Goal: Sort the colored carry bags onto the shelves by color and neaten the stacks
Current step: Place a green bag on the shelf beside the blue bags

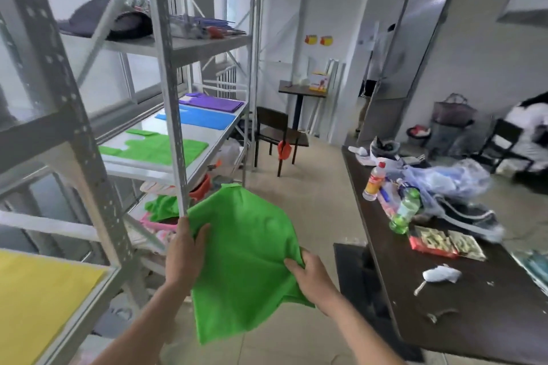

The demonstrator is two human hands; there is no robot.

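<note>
Right now both hands hold a green carry bag point(243, 252) in the air in front of the metal shelving point(169, 74), over the tiled floor point(311, 201). The left hand point(184, 255) has its grip closed on the bag's left edge, thumb on top of the cloth and fingers behind it. The right hand point(311, 275) pinches a fold on the bag's right edge, where the fabric bunches. The bag hangs slack and rumpled between them; its long axis runs from the top corner near the shelf post down to the lower corner near the left forearm, so it points roughly away from the person and slightly upward.

On the middle shelf a second green bag point(160, 147) lies flat, with a blue bag point(198, 118) beyond it and a purple bag point(213, 102) farthest back, each apart from the next. A yellow bag point(38, 299) lies flat on the nearest shelf at lower left. To the right, a dark surface point(462, 305) carries bottles, plastic wrap and a shoe.
</note>
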